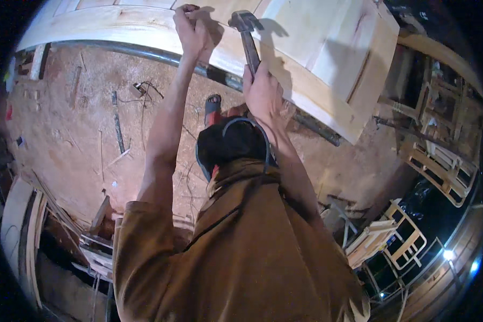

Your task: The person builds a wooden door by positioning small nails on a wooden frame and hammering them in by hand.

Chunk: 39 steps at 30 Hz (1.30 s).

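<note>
A pale wooden panelled door lies flat in front of me, its frame and panels showing. My right hand is closed around the handle of a claw hammer. The hammer's dark metal head is over the door's near rail and casts a shadow to its right. To the left, my left hand is at the door's near rail, thumb and fingers drawn together. Whatever is between those fingertips, if anything, is too small to make out.
A dark metal pipe runs under the door's near edge. Cables and a small electrical box lie on the reddish dirt floor. Boards lean at the lower left. Wooden chair-like frames stand at the right.
</note>
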Each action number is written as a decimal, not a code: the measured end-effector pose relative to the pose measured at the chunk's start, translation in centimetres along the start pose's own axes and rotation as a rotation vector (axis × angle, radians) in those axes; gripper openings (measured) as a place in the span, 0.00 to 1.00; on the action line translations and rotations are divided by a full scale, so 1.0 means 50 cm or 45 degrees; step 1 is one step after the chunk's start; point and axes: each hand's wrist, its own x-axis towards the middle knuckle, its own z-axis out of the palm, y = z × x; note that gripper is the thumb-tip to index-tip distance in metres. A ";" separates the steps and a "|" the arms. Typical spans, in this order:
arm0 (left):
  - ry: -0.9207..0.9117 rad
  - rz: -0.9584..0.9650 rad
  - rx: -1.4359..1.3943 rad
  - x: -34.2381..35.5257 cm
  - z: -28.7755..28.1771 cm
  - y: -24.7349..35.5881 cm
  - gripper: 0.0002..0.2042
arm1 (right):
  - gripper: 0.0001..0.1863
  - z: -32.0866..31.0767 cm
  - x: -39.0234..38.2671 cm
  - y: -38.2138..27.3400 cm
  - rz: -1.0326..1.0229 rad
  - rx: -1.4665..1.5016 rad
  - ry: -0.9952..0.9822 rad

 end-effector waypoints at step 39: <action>-1.746 0.308 1.382 -0.496 0.690 -0.444 0.13 | 0.14 -0.142 -0.084 0.837 0.764 0.371 0.577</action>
